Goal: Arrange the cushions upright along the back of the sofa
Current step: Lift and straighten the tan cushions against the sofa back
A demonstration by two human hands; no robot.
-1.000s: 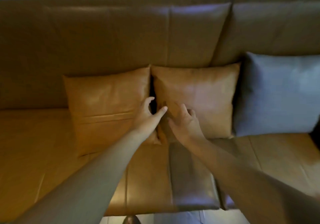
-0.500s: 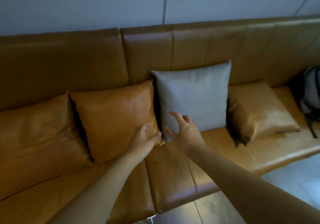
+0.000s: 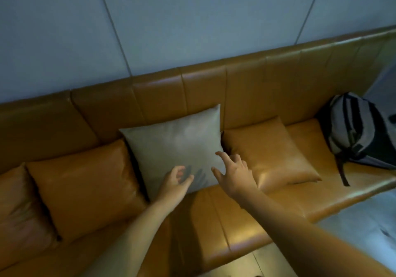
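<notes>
Head view: left hand and right hand both open, fingers spread, empty, hovering over near edge of grey cushion on sofa.

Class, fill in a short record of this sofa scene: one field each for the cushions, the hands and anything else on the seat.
upright cushions: grey cushion, tan cushion
lying cushion: flat tan cushion, right of the grey one
left hand: open, empty, before the grey cushion
right hand: open, empty, fingers spread
other: backpack on the seat's right end
</notes>
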